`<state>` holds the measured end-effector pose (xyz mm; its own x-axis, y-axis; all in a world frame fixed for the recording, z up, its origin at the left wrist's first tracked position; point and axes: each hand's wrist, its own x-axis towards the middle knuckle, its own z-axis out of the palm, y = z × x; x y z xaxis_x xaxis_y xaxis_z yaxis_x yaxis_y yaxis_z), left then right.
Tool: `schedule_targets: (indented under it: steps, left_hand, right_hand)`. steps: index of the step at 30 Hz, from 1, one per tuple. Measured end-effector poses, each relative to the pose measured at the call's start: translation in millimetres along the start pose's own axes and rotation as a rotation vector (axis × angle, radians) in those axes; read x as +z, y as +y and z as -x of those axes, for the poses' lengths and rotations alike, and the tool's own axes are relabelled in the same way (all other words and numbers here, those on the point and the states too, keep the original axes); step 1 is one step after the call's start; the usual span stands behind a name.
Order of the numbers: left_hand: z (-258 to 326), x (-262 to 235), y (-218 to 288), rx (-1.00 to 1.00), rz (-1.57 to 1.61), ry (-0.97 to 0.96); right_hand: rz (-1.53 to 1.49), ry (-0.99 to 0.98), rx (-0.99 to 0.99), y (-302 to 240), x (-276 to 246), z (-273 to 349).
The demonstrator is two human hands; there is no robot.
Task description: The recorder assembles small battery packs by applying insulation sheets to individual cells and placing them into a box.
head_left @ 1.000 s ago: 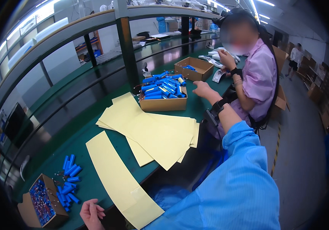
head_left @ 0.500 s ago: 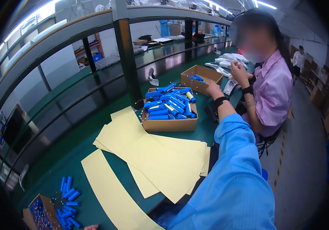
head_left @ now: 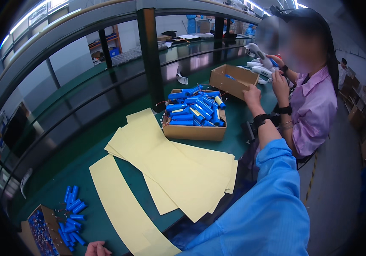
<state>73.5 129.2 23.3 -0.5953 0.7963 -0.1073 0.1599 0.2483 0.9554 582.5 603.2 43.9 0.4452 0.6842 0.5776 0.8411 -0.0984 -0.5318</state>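
My right hand (head_left: 252, 96) reaches far across the table, its fingers closed on the near right corner of an open cardboard box (head_left: 236, 88). A few blue cylindrical battery cells (head_left: 230, 77) show inside it. Beside that box stands a fuller cardboard box (head_left: 194, 132), heaped with blue wired battery cells (head_left: 198, 109), some with pale yellow bands. At the lower edge, my left hand (head_left: 97, 248) shows only in part. Its fingers are curled, with nothing visible in them, near loose blue battery cells (head_left: 73, 228) on the table.
Pale yellow sheets (head_left: 174, 166) lie fanned over the green table (head_left: 119, 113). A cardboard box of small red and blue parts (head_left: 42, 232) is at lower left. At right, a co-worker in a pink shirt (head_left: 315, 106) holds a white device (head_left: 257, 53). A dark post (head_left: 151, 59) rises behind.
My right hand has closed on the far box's corner, and fewer cells show inside it. The co-worker has taken up a white device. More of my left hand is visible.
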Motion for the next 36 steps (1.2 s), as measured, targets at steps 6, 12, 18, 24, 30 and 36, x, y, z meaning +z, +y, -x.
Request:
schedule_targets:
  steps: [6, 12, 18, 24, 30, 36]
  left_hand:
    - [2.4, 0.8, -0.6, 0.025, 0.028, -0.035]
    - [4.4, -2.0, -1.3, 0.054, 0.022, -0.063]
    - [5.6, -5.7, -1.3, 0.095, 0.002, -0.146]
    - [7.4, -19.8, -28.3, 0.168, 0.025, -0.141]
    - [0.3, -15.0, -28.0, 0.173, 0.055, -0.170]
    - [0.9, -17.8, -27.5, 0.178, 0.093, -0.163]
  right_hand:
    - [-0.049, 0.126, -0.188, -15.8, -47.0, -7.8]
    - [-0.174, 0.037, -0.392, -57.5, -114.6, 15.8]
    - [-0.602, -0.198, -0.316, -74.4, -148.3, 41.4]
    - [-0.638, -0.308, -0.436, -107.6, -165.9, 58.3]
    - [-0.761, -0.466, -0.348, -132.3, -181.7, 98.3]
    - [-0.853, -0.555, -0.309, -132.3, -166.0, 126.9]
